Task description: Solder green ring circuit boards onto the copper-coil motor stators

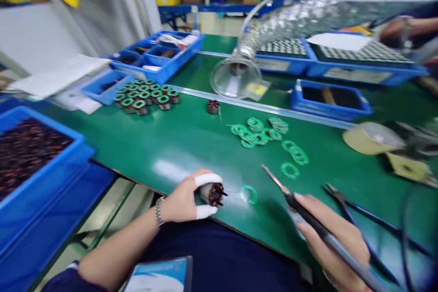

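My left hand (186, 198), with white covers on the thumb and a finger, is closed around a motor stator (212, 194) at the table's front edge. Copper windings and dark pins on the stator face right. Just right of it, a green ring-shaped board (249, 195) lies on the table, with a thin wire between the two. A soldering iron (301, 210) is gripped in my right hand (331, 237), its tip pointing up and left above the table. Pliers (345, 205) lie beside that hand, their handles partly behind it.
Loose green rings (255, 132) lie mid-table, with one stator (213, 106) behind them. Many ring-topped stators (145, 96) stand at left. A fume hose funnel (236, 77) hangs over the back. Blue bins (330, 114) and a tape roll (372, 137) are at right.
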A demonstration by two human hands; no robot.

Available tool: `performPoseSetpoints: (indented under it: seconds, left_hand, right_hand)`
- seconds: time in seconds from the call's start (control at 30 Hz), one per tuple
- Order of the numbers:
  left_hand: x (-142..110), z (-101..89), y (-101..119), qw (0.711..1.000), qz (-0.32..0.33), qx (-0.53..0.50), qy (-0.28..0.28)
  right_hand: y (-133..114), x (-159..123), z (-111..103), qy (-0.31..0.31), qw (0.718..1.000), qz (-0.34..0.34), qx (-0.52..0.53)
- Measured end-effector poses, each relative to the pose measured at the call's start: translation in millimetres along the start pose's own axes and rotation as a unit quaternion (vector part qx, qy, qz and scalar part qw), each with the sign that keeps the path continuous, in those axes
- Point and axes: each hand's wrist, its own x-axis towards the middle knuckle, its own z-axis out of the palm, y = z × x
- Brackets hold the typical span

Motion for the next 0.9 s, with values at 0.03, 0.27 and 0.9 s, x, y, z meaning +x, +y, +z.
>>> performPoseSetpoints:
  seconds: [0.03,0.27,0.9]
  left_hand:
    - [2,0.7,-3,1.0,0.002,0.004,-0.013]
    - [9,12.7,-5,0.998,0.015,0.04,-0.05]
    - [20,6.7,-13,0.995,0.027,0.057,-0.079]
  right_hand:
    - [-1,1,-6,-0.01,1.0,-0.009,-0.008]
    - [4,2,5,0.001,0.986,0.143,0.087]
    - [-1,10,8,-0.105,0.959,0.195,0.178]
